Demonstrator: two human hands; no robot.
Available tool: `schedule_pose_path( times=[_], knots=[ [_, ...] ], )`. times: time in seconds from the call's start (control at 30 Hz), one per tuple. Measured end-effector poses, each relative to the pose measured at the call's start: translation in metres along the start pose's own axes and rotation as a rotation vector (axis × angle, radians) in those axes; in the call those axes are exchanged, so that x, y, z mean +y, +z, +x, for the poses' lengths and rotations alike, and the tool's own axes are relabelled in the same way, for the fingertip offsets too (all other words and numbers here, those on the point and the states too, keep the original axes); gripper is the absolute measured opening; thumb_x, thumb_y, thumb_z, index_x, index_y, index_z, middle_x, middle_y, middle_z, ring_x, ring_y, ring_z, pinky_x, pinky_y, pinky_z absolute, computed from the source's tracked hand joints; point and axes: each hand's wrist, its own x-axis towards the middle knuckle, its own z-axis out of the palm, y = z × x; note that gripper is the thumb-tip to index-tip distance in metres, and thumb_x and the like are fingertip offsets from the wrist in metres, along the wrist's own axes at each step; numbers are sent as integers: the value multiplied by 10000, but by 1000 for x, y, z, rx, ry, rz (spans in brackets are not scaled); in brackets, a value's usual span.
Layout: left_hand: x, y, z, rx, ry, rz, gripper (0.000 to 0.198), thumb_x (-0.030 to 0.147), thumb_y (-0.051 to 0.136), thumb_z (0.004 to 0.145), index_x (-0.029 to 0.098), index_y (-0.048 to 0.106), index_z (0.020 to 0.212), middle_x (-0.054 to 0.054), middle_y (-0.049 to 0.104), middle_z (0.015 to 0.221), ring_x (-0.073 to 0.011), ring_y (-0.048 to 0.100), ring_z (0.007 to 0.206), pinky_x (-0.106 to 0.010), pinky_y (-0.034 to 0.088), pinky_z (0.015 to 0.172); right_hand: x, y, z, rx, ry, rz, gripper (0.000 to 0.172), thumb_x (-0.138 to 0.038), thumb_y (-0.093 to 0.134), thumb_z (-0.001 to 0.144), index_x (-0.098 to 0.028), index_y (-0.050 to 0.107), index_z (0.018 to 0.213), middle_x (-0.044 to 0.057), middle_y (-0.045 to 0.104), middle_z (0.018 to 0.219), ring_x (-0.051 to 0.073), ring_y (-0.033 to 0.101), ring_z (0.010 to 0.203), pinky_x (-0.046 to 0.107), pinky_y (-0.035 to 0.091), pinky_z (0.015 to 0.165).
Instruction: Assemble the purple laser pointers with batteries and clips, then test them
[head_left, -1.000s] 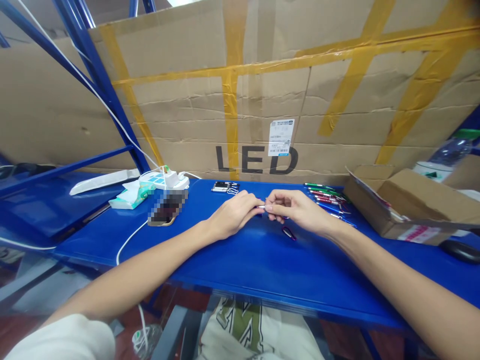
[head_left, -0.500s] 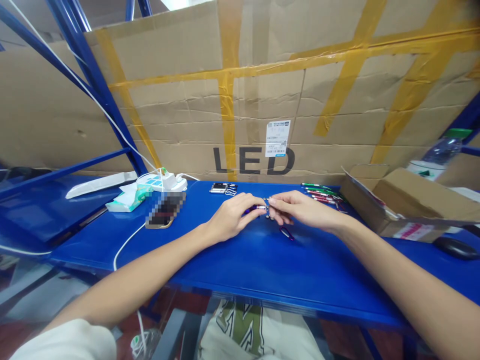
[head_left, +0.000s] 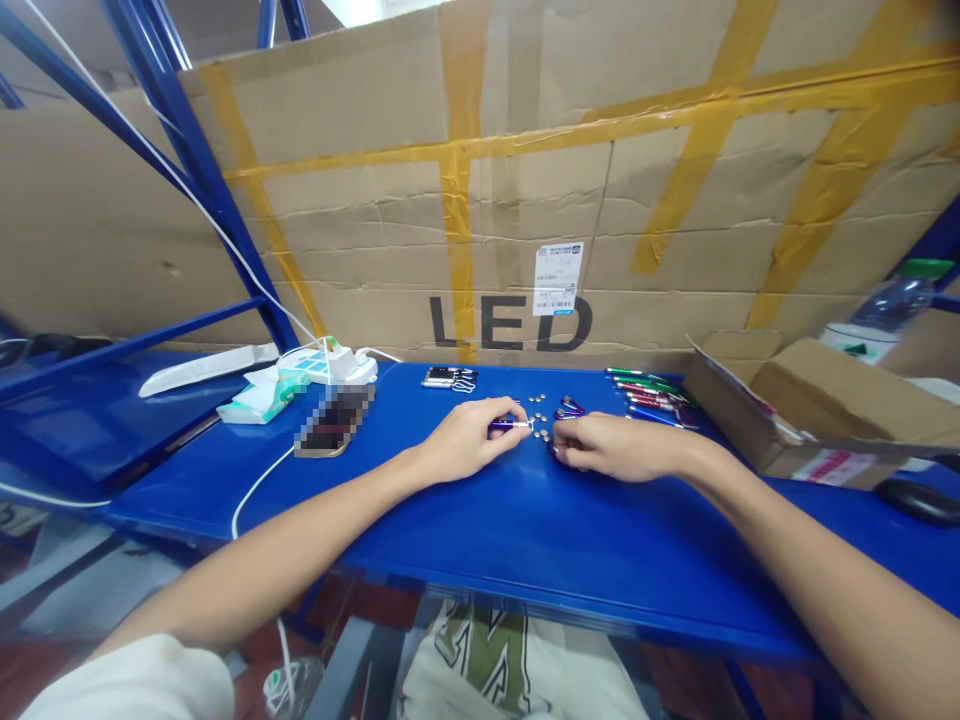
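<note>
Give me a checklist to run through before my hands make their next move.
1. Left hand holding the purple tube: ok, pinched between fingers and thumb.
2. Right hand gripping something: cannot tell, its fingers curl down and hide it.
3. Small silver discs in sight: ok, several lie loose between the hands.
4. Coloured sticks gathered together: ok, beside the box.
5. Phone away from both hands: ok.
6. Box flaps closed: not ok, they stand open.

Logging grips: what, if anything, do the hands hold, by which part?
Left hand: slim, shiny purple tube, pinched near its silver end. Right hand: at small purple piece; hold unclear.
</note>
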Motion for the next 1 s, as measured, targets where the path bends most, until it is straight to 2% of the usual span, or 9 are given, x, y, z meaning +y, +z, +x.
schedule_pose_path(
  times=[0.1,0.27,0.33,0.4,0.47,0.6,0.8,1.0],
  knots=[
    [0,0,0,-8,-12,-35,237,424,619,1043,212,709,1098,-37,781,1076,-193,686,876,-314,484,806,-4,2,2,88,-58,21,208,-331,513,991,-238,504,805,25,641,736,174,532,620,304,398,618],
    [-2,0,0,15,-31,-83,265,453,589,1061,212,676,1125,-19,745,988,-175,637,823,-300,460,770,-3,1,5,321,-94,279,213,-401,588,991,-239,529,866,39,745,795,202,680,716,311,491,678],
    [-1,0,0,23,-28,-104,260,448,583,1065,213,654,1149,-16,725,976,-170,621,817,-298,458,776,0,2,7,382,-140,351,199,-425,619,987,-236,557,980,31,756,829,204,699,734,320,519,701],
    [1,0,0,31,-22,-127,249,437,586,1064,212,634,1160,-22,712,991,-174,624,842,-301,468,802,2,4,10,428,-184,386,280,-439,644,980,-230,574,1153,30,764,884,209,715,771,334,542,741],
    [3,0,0,35,-16,-151,238,427,592,1060,213,622,1161,-29,708,1018,-180,635,881,-306,479,831,4,5,12,462,-188,369,362,-461,664,969,-220,606,1233,46,772,944,218,722,815,351,550,785],
    [4,0,0,58,-14,-181,226,416,605,1055,213,613,1155,-31,712,1027,-182,646,905,-313,495,857,3,5,13,473,-158,316,346,-532,674,965,-209,702,1085,53,774,930,221,696,806,351,534,777],
    [-1,3,0,63,21,-199,227,414,670,1028,210,634,1121,-39,741,1051,-180,674,926,-311,520,865,-3,7,13,433,-137,319,377,-547,573,1022,-202,684,921,37,750,803,204,678,715,332,509,720],
    [-5,6,-1,78,-42,-223,265,447,699,1004,213,579,1038,-14,723,933,-165,664,785,-296,501,738,-10,12,15,381,-174,332,360,-498,519,1052,-213,654,878,47,757,814,197,702,702,316,540,707]
  ],
)
